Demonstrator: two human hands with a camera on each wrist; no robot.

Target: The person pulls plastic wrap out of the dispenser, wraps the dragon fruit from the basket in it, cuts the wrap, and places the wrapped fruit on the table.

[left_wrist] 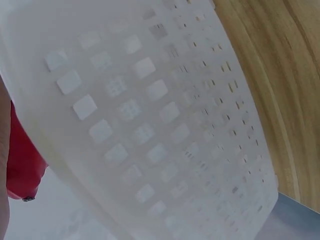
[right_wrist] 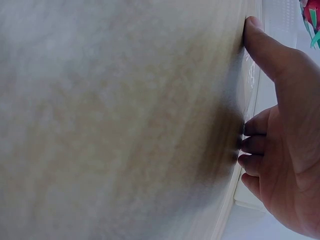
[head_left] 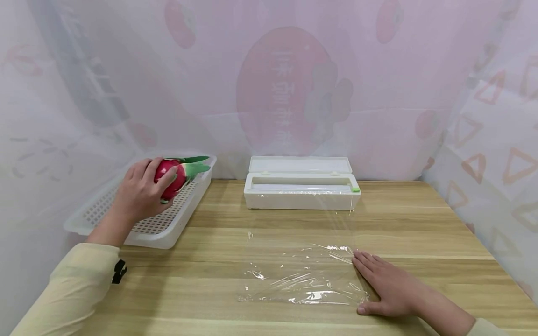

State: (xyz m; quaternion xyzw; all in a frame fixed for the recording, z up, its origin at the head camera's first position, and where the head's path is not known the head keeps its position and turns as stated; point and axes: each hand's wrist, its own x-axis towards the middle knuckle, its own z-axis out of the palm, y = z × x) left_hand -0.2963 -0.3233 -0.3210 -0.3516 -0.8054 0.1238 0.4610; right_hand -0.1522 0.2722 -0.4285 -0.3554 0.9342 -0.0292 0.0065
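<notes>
My left hand (head_left: 140, 191) grips a red dragon fruit (head_left: 171, 179) with green leafy tips, over the right side of a white perforated basket (head_left: 168, 235). In the left wrist view only a red part of the dragon fruit (left_wrist: 24, 165) shows at the left edge, beyond the basket wall. A sheet of clear plastic wrap (head_left: 302, 280) lies on the table, drawn forward from a white wrap dispenser (head_left: 301, 200). My right hand (head_left: 391, 287) rests at the right edge of the sheet, fingers extended, fingertips and thumb on the table surface.
The dispenser's lid (head_left: 300, 164) stands raised at the back, and a small green piece (head_left: 355, 190) sits at its right end. A wood-grain table (head_left: 420, 224) carries everything. Printed white sheeting (head_left: 201, 130) encloses the back and sides.
</notes>
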